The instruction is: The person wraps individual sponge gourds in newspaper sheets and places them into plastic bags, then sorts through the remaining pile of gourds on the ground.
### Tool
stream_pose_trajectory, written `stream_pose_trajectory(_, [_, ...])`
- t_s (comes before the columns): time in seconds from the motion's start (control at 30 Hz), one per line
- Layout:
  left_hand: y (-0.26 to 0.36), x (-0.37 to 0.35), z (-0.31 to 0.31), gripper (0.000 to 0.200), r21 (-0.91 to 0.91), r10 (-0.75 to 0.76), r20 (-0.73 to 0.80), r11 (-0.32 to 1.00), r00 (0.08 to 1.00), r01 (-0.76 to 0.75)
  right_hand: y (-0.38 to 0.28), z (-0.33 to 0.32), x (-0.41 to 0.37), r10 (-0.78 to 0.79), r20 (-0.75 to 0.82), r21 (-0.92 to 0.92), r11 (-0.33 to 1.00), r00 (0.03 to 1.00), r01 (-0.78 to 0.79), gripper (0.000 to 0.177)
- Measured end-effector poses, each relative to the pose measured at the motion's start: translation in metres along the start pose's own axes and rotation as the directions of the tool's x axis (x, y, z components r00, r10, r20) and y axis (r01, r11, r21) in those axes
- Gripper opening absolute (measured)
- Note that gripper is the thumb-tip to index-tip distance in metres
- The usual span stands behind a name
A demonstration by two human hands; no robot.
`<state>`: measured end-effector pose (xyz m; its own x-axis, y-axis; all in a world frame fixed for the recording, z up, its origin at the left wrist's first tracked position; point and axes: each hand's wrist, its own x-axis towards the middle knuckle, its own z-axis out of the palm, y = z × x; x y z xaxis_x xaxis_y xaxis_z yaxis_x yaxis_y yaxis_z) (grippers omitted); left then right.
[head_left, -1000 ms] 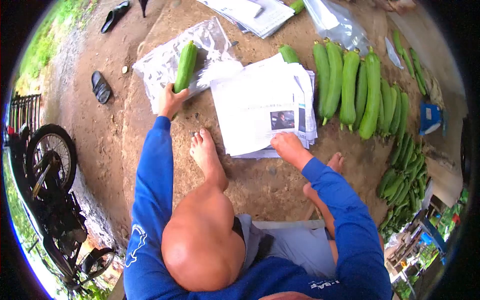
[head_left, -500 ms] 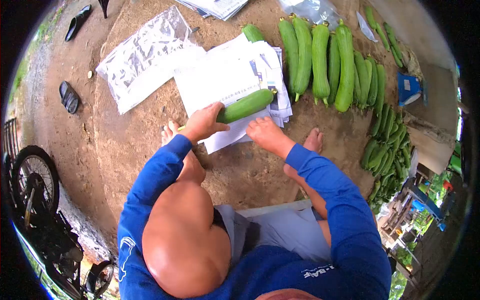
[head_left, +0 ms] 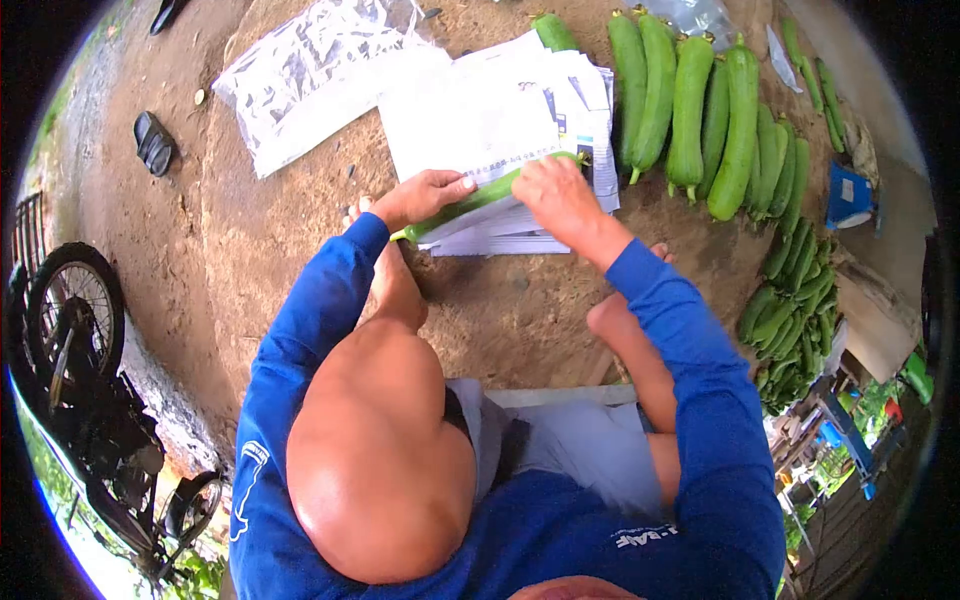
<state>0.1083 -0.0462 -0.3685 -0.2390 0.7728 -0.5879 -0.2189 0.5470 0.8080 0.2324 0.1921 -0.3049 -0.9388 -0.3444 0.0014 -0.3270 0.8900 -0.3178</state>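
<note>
A long green luffa gourd (head_left: 455,211) lies slantwise on a stack of printed paper sheets (head_left: 470,110). Fingers of my left hand (head_left: 425,198) are closed around its left part, thumb on top. My right hand (head_left: 568,205) is closed over the right part, pinching the near edge of the top sheet against the gourd. A strip of white paper (head_left: 480,222) rises along the gourd's near side. The gourd's right tip shows beyond my right knuckles; my right fingertips are hidden.
Several luffa gourds (head_left: 690,110) lie in a row to the right, with a heap of smaller green ones (head_left: 795,300) nearer. A clear plastic bag (head_left: 310,75) lies at left. Beyond are a sandal (head_left: 153,143), a motorbike (head_left: 85,400) and a blue object (head_left: 850,197).
My right hand has moved onto the gourd and brought the paper's near edge up against it. My left hand stays at its left part. The camera view has shifted slightly.
</note>
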Motion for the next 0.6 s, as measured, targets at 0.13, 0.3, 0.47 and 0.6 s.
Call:
stream_pose_trajectory(0.13, [-0.003,-0.011,0.006,0.046,0.08,0.081,-0.153,0.994,0.985,-0.069,0.016,0.003,0.017,0.058,0.038,0.068,0.996,0.998,-0.061,0.008])
stream_pose_trajectory(0.3, [0.003,-0.018,0.014,0.034,0.254,0.092,-0.304,0.967,0.948,-0.012,0.028,0.016,0.033,0.106,0.062,-0.092,0.991,0.992,-0.1,0.012])
stream_pose_trajectory(0.47, [-0.008,-0.001,0.019,0.031,0.292,0.173,-0.441,0.955,0.881,-0.041,-0.009,0.006,0.034,-0.036,-0.007,-0.21,0.977,0.999,0.034,0.019])
stream_pose_trajectory(0.6, [-0.015,0.004,0.03,0.027,0.513,0.402,-0.519,0.852,0.754,-0.102,-0.025,0.028,0.008,-0.032,0.027,-0.345,0.938,0.999,0.04,0.023])
